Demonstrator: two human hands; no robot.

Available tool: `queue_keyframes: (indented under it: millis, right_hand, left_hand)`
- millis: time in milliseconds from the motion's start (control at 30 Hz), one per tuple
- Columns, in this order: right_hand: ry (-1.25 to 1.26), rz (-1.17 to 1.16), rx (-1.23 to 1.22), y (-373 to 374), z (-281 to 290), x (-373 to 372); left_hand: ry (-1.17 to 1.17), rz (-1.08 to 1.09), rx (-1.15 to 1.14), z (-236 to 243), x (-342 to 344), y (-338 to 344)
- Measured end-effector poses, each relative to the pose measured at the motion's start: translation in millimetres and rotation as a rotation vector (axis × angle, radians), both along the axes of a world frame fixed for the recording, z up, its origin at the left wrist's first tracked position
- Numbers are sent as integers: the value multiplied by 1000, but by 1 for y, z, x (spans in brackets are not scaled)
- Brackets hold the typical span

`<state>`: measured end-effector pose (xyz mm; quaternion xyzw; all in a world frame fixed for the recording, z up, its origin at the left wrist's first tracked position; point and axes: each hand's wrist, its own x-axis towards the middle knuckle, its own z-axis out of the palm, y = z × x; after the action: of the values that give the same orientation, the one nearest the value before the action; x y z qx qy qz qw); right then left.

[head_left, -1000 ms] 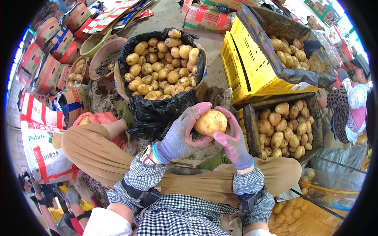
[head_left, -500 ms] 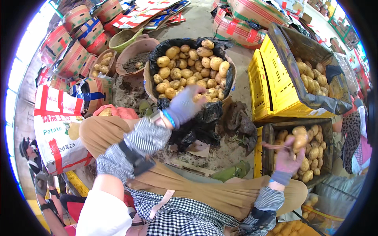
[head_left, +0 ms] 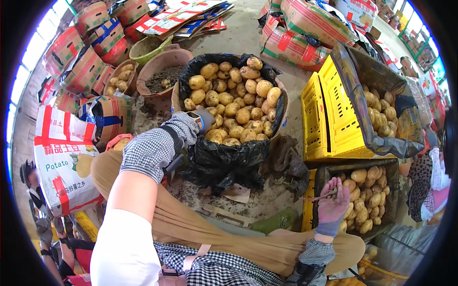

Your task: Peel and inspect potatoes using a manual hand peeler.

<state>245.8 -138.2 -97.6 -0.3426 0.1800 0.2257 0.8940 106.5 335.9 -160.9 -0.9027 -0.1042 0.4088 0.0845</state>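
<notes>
Stretching across the lap, the left hand is hanging at the near-left edge of a round container of potatoes, and the sleeve is hiding its fingers, so there's no telling whether they're gripping or loose. Over on the other side, the right hand is facing palm-up, fingers spreading, at the left edge of a dark-lined crate where more potatoes are heaping up; it's gripping none of them, only carrying a thin brown strip, too small to identify. Both heaps are sitting near the knees, probably for easy reaching from a seated position. Black plastic is draping over the container's front, likely shielding its wall from dirt. Just beyond the dark-lined crate, yellow crates are standing together. Across the grey floor, dark soil is scattering, a pink basin is holding more, and taped cartons are crowding the room beside flattened cardboard. Daylight is glowing through the edges.
</notes>
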Motion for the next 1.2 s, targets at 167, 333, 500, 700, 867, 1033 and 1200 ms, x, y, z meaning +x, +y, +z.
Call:
queue_keyframes:
  millis: [167,333,500,700,867,1033,1200]
  right_hand:
    - [-258,167,-149,8,5,-16]
    - [-332,255,-297,37,35,-45]
    - [-775,391,-398,44,35,-65]
    - [-671,478,-318,41,29,-69]
    - [-440,711,-84,46,37,-73]
    - [-523,615,-124,45,37,-72]
    - [-425,587,45,42,34,-66]
  left_hand:
    - [-446,513,-525,46,2,-17]
    - [-553,1349,-1871,95,2,-101]
    - [-419,1322,-2325,98,8,-184]
    - [-569,1258,-2265,102,-2,-247]
    - [-1334,489,-1449,99,-9,-266]
    - [-1375,241,-1106,109,-10,-274]
    - [-1294,433,-1375,98,-11,-275]
